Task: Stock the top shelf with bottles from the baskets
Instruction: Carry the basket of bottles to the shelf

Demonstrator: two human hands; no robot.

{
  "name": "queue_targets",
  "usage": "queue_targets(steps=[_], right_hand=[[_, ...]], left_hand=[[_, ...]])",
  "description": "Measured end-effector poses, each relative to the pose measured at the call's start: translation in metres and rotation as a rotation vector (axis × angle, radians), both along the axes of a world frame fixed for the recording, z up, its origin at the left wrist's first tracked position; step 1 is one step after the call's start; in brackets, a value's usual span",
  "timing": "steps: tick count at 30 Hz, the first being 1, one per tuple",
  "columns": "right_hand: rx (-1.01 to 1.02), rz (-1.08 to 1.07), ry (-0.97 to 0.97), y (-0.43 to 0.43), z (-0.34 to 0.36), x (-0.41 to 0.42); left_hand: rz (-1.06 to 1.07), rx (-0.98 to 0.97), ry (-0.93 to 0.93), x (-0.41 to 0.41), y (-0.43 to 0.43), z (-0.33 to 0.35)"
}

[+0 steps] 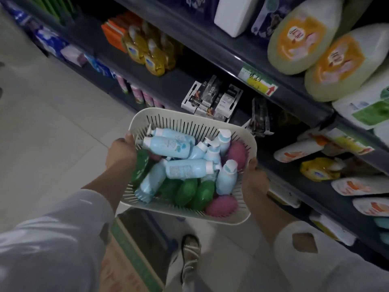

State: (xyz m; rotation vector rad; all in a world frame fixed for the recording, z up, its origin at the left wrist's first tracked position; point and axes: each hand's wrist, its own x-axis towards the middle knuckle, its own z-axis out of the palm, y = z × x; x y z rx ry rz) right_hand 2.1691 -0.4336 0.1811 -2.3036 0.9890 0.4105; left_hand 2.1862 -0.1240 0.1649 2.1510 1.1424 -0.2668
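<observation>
Head view shows you holding the white slotted basket (pixel 189 118) in front of the dark shelving (pixel 183 83), clear of the floor, one hand on each side. Your left hand (pixel 121 152) clasps the left rim with the thumb hooked over the edge; its other fingers are hidden behind the basket wall. Your right hand (pixel 254 178) grips the right rim, and its fingers are out of sight beneath the basket.

Inside, light blue pump bottles (pixel 168 147) lie piled crosswise over green bottles (pixel 187 191) and pink bottles (pixel 221 205). These are partly buried, so you cannot count them. The labels are too blurred to read.

The shelving runs out of the frame at the top and right edges, so you cannot tell which board is the top one. Yellow bottles (pixel 145 51) stand on a shelf beyond the basket. Large pale packs (pixel 303 39) with orange labels lean at upper right, cut off. A price tag (pixel 257 82) sits on a shelf edge.

Below the basket, a cardboard box (pixel 128 262) with a green band is partly covered by your left sleeve (pixel 52 239), and one sandalled foot (pixel 190 253) shows.
</observation>
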Motion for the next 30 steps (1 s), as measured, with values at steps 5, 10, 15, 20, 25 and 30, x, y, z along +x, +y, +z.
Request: queue_targets(steps=[5,10,15,20,25,30], right_hand=[[-0.054,0.017,-0.061,-0.001,-0.01,0.0],[-0.022,-0.024,-0.064,0.001,-0.005,-0.011],[-0.098,0.083,-0.011,0.022,0.026,-0.036],[-0.271,0.343,-0.086,0.058,0.076,-0.081],[-0.382,0.673,-0.24,0.105,0.142,-0.132],[-0.51,0.955,-0.374,0.161,0.212,-0.172]], left_hand=[[-0.057,0.083,-0.002,-0.003,0.0,-0.005],[-0.152,-0.026,-0.037,-0.01,0.007,0.003],[-0.325,-0.041,-0.046,-0.044,0.009,0.033],[-0.549,0.026,-0.057,-0.091,0.036,0.088],[-0.744,0.246,-0.115,-0.149,0.071,0.166],[-0.848,0.442,-0.148,-0.214,0.108,0.246]])
